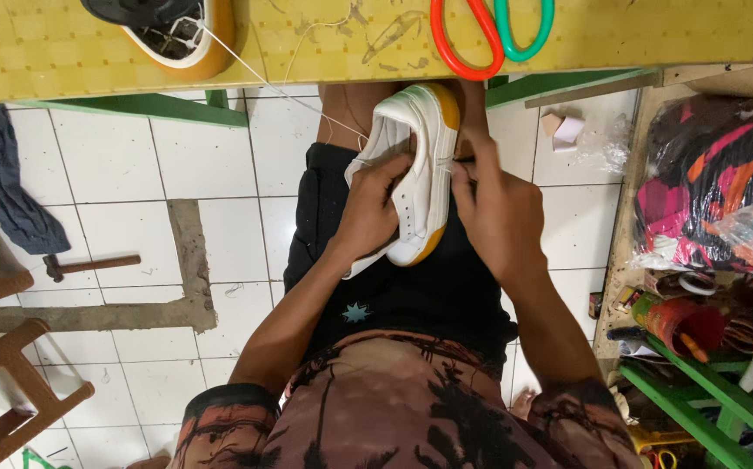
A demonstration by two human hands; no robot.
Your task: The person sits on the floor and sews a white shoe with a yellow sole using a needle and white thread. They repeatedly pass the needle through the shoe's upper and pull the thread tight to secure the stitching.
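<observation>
A white shoe [421,152] with a yellow sole rests on my lap, sole edge turned to the right. My left hand [372,204] grips its upper from the left side. My right hand [496,208] presses against the sole edge, fingers pinched near a thin white thread [281,89] that runs up from the shoe toward the table. A needle, if any, is too small to tell.
A yellow table [63,52] spans the top, bearing a second shoe [172,30] and orange and green scissors [489,35]. A hammer [89,265] lies on the tiled floor at left beside wooden stools [3,399]. At right, a green shelf [706,391] holds bagged fabric and clutter.
</observation>
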